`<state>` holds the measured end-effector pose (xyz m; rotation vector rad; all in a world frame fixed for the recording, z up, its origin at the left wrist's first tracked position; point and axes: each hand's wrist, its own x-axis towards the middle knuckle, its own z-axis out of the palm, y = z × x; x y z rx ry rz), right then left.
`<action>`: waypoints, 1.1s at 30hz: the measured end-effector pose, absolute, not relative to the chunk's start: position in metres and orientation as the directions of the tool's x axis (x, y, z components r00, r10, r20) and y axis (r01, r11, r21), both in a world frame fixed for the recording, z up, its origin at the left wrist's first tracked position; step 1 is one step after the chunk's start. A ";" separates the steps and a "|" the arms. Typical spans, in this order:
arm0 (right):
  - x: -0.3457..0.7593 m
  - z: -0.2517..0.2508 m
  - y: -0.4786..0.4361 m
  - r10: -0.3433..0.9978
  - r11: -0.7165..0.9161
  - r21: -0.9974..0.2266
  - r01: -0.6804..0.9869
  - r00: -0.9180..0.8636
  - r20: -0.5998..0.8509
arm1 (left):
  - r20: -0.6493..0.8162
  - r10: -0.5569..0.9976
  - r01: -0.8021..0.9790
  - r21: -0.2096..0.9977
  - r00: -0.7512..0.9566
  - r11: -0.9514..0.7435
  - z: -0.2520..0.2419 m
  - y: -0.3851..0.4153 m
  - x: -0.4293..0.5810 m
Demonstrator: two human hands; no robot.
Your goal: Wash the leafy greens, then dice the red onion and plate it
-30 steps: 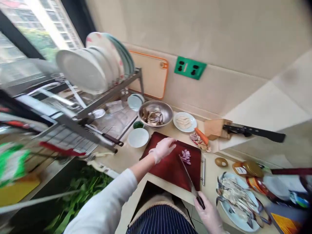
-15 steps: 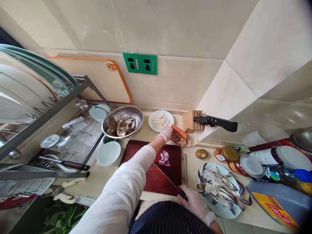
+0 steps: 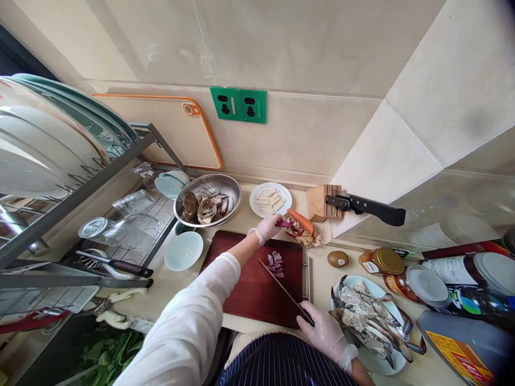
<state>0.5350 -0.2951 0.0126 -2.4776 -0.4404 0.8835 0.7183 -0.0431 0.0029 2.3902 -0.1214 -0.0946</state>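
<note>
My left hand (image 3: 266,227), in a clear glove, is pinched on a piece of red onion (image 3: 284,223) at the far edge of the dark red cutting board (image 3: 249,289). Just right of it lie a carrot (image 3: 300,220) and vegetable scraps (image 3: 306,238). My right hand (image 3: 326,338), also gloved, grips the handle of a knife (image 3: 286,291) whose blade lies across the board. Chopped red onion (image 3: 276,264) sits near the blade tip.
A metal colander of crab shells (image 3: 207,199), a plate of white slices (image 3: 270,199) and a knife block (image 3: 322,202) line the wall. A small bowl (image 3: 184,250) and dish rack (image 3: 76,203) stand left. A plate of crab pieces (image 3: 372,321), kiwi (image 3: 337,259) and jars (image 3: 382,261) are right.
The view swung right from the dish rack. My left hand reached past the board to the scraps by the carrot, then drew back a little holding a red onion piece. The knife shifted slightly.
</note>
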 end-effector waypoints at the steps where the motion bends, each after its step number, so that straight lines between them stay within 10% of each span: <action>1: 0.534 0.010 -0.297 0.428 -0.836 -0.537 0.117 0.751 -0.503 | -0.020 -0.100 -0.060 0.678 0.995 -0.733 0.007 -0.034 0.706; 10: 0.518 -0.013 -0.301 0.243 -0.842 -0.537 -0.042 0.860 -0.448 | -0.015 0.006 0.014 0.620 1.000 -0.785 -0.015 -0.017 0.540; 18: 0.524 0.011 -0.297 0.430 -0.856 -0.440 0.272 0.847 -0.313 | -0.026 0.085 0.085 0.553 0.996 -0.829 -0.033 -0.050 0.484; 33: 0.559 0.049 -0.274 0.467 -0.881 -0.224 0.417 0.693 -0.548 | -0.108 0.133 0.171 0.660 0.985 -0.732 -0.039 -0.056 0.511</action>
